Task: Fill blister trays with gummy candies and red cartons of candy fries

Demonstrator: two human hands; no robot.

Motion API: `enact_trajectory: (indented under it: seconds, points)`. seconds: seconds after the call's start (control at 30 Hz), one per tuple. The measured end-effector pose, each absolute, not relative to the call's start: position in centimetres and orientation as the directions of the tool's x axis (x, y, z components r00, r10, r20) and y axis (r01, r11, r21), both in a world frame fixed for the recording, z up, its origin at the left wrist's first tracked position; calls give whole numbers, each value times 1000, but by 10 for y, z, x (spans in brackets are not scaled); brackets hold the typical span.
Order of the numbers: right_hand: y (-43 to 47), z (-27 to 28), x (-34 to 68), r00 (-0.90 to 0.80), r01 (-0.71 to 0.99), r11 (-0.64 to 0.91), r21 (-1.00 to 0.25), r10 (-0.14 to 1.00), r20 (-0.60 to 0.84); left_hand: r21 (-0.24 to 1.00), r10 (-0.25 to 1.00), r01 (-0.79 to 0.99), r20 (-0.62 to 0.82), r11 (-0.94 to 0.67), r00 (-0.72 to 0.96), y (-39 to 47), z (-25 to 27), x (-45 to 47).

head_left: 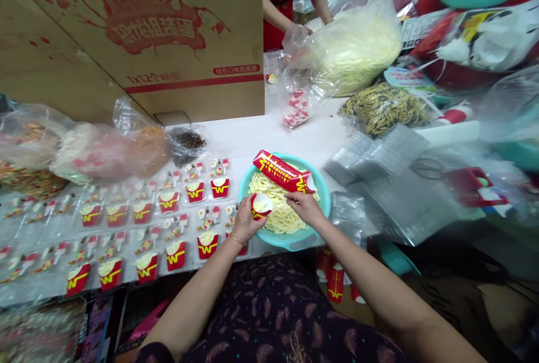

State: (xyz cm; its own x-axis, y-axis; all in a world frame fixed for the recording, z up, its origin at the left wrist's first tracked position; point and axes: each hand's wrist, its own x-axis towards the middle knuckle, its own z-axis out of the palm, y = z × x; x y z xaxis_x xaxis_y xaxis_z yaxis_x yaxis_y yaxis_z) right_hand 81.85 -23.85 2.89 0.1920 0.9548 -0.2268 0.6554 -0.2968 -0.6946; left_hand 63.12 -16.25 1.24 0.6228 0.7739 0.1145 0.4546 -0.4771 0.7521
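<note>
My left hand (246, 221) is closed around a small red french fry box (260, 210) with a white inside, held over the left part of a turquoise basin (323, 178). Pale yellow toy french fries (281, 218) fill the basin. Over them, at its right side, is my right hand (306, 207), fingers pinched together; whatever they may hold is hidden. A stack of flattened red fry boxes (283, 172) with yellow print lies across the far side of the basin, just beyond both hands.
Rows of filled red fry boxes (208, 245) with small charms lie left on clear plastic. A large carton (189, 71) stands behind. Across the table, a co-worker's hands touch a clear bag (357, 43) of pale pieces. Clear plastic sleeves (391, 155) lie right.
</note>
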Motion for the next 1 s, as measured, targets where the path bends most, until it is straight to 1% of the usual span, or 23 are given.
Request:
enact_trajectory:
  seconds: [0.03, 0.1, 0.17, 0.2, 0.3, 0.4, 0.47, 0.53, 0.57, 0.63, 0.67, 0.7, 0.73, 0.77, 0.83, 0.9, 0.93, 1.0]
  points:
    - [-244, 22, 818, 210, 727, -334, -600, 940, -268, 742, 783, 473, 111, -475, 612, -160, 13, 626]
    - [-251, 7, 810, 185, 853, -313, -417, 929, -320, 722, 793, 501, 110, -478, 599, -158, 14, 616]
    - [-251, -5, 800, 149, 917, -247, -312, 941, -305, 708, 801, 519, 110, -479, 588, -158, 14, 609]
    - [-248, -9, 797, 135, 926, -227, -302, 945, -298, 704, 805, 527, 107, -476, 584, -159, 15, 607]
    - [-235, -10, 804, 91, 902, -218, -372, 940, -330, 688, 811, 550, 98, -474, 576, -160, 16, 602]
    - [-229, 2, 827, 62, 788, -252, -562, 941, -334, 666, 800, 560, 94, -493, 592, -161, 17, 599]
    - [-228, 14, 838, 51, 615, -281, -736, 947, -318, 663, 779, 549, 85, -509, 621, -161, 17, 601]
    - [-228, 26, 843, 37, 379, -309, -873, 947, -319, 668, 751, 527, 74, -526, 656, -162, 17, 605]
    - [-227, 31, 842, 22, 263, -323, -909, 944, -329, 670, 737, 514, 72, -535, 672, -162, 17, 608]
    - [-225, 40, 839, -33, 75, -361, -929, 931, -365, 676, 712, 491, 71, -550, 698, -164, 18, 615]
    - [-223, 43, 836, -64, 26, -384, -923, 921, -385, 679, 703, 482, 72, -553, 707, -165, 19, 619]
    - [-221, 45, 833, -91, 14, -399, -917, 912, -399, 684, 698, 475, 71, -554, 712, -165, 19, 623]
    - [-219, 47, 830, -106, 38, -407, -913, 906, -409, 688, 696, 472, 69, -552, 714, -166, 20, 627]
    - [-216, 48, 827, -106, 97, -408, -908, 903, -417, 691, 694, 469, 66, -550, 716, -167, 21, 630]
    - [-212, 49, 821, -56, 293, -373, -880, 912, -406, 698, 689, 462, 63, -548, 722, -168, 21, 635]
    - [-209, 50, 815, 21, 483, -311, -818, 938, -345, 701, 695, 465, 60, -540, 717, -169, 21, 638]
    - [-208, 51, 813, 55, 541, -285, -791, 951, -305, 704, 702, 469, 60, -534, 709, -169, 21, 639]
    - [-207, 53, 807, 99, 586, -253, -770, 965, -243, 711, 727, 480, 64, -515, 684, -170, 20, 640]
